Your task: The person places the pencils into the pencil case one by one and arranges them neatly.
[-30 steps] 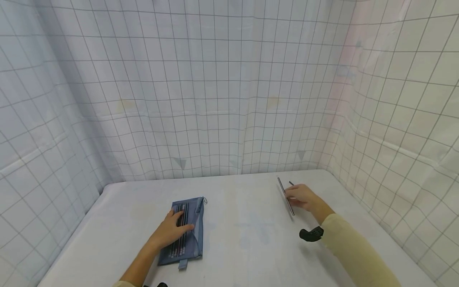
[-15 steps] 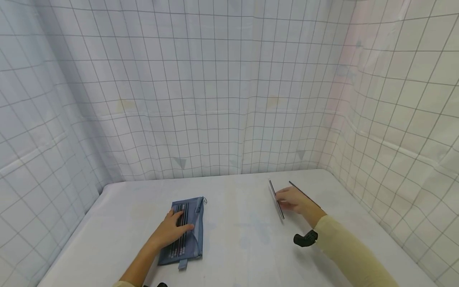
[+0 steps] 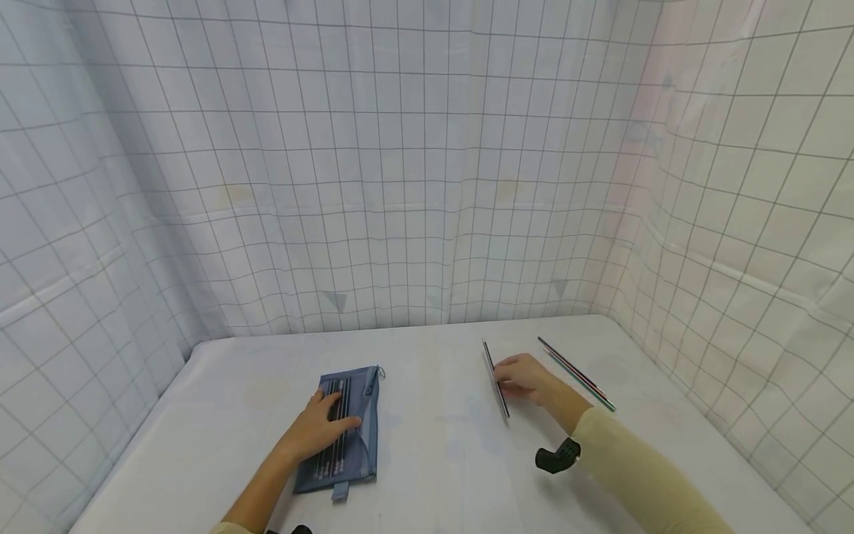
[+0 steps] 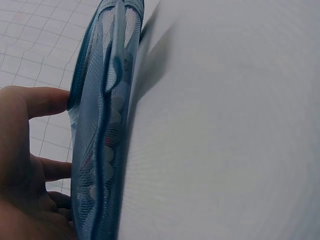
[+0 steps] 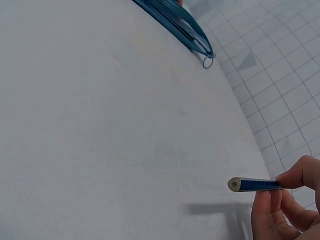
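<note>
A blue mesh pencil case (image 3: 367,430) lies flat on the white table, with several dark pencils showing through it. My left hand (image 3: 316,434) rests on top of the case, fingers spread; the left wrist view has its fingers touching the upper face of the case (image 4: 95,130). To the right, my right hand (image 3: 523,374) pinches a dark pencil (image 3: 502,400) between thumb and fingers, above the table. Its blue side and blunt round end face the right wrist camera, where the right hand (image 5: 295,200) grips the far part.
Several loose pencils (image 3: 577,373) lie side by side on the table (image 3: 427,445), right of the right hand. Gridded white curtains (image 3: 427,185) enclose the table at the back and sides. The case's zipper has a metal ring (image 5: 208,62).
My right hand has moved left and slightly nearer with the pencil, and the pencils on the right have come into fuller view. The left hand and the case have stayed still.
</note>
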Demonstrator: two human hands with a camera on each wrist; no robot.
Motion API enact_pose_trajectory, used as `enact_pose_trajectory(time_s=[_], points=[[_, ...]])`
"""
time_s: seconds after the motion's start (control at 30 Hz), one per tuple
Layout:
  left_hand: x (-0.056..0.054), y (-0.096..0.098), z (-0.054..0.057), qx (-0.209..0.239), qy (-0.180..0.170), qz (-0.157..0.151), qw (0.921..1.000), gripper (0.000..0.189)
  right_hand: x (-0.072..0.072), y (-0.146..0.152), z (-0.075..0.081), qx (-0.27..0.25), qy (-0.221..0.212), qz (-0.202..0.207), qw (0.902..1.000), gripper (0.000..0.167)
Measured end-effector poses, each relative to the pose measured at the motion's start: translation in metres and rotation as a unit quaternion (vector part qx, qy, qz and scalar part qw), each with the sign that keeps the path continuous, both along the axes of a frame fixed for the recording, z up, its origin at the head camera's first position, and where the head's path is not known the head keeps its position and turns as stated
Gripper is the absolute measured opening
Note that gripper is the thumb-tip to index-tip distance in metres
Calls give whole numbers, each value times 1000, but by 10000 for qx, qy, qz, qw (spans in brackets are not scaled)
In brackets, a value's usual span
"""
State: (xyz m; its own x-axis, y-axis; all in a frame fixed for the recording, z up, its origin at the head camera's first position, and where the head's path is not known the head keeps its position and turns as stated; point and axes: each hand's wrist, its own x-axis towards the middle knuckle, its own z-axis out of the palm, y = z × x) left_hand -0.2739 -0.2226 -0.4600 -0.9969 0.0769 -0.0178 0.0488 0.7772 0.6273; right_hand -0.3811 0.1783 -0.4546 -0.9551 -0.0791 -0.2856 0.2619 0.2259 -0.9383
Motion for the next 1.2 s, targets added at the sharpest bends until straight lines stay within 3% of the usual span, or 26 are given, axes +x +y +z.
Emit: enact_pose_trajectory(time_s=[0.77,1.2], points=[[0,1,1,-16,-41,12,10000,85,20,-56,-3,-612,-174,326,9974,29],[0,0,2,-13,-28,-34,10000,86,34,-94,-7,-909,-146,771,9928,26]])
